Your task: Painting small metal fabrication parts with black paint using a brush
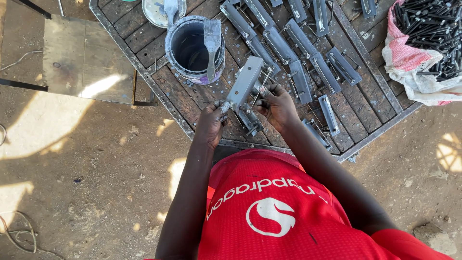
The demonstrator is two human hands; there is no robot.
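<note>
Grey metal bracket (245,81) slants lower-left to upper-right, left hand (211,123) pinching its bottom; right hand (276,105) seemingly pinching its rod.

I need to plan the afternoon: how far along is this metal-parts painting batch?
Done, it seems: rows of grey brackets lie spread on the wooden table. In hand: left hand and right hand hold one bracket beside the paint can, brush resting inside. Left: unclear; a sack of dark rods sits nearby.

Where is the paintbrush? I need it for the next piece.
In the head view, the paintbrush rests across the paint can, just beyond the hands, on the wooden table.
</note>
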